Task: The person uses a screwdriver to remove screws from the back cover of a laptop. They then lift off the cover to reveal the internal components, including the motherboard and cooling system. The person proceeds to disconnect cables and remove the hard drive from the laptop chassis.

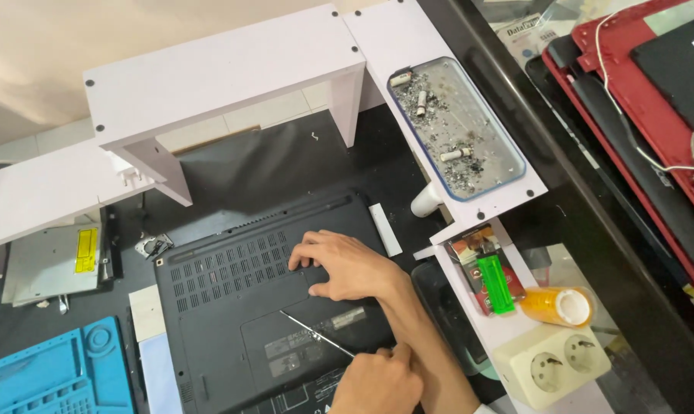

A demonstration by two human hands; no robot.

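**Screwdriver tip aimed up-left on laptop base**

Right hand (377, 382) pinches thin screwdriver (316, 333); shaft runs from fingers up-left over upturned black laptop (232, 322). Left hand (347, 264), fingers curled and pressed down, rests flat just above the tip, nearer the vents.

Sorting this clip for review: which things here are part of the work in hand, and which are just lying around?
In use:
- black laptop, underside up
- thin screwdriver in right hand
- left hand pressing on the laptop

Lying about:
- green lighter
- ash-filled tray
- orange bottle
- white socket block
- blue mat
- optical drive
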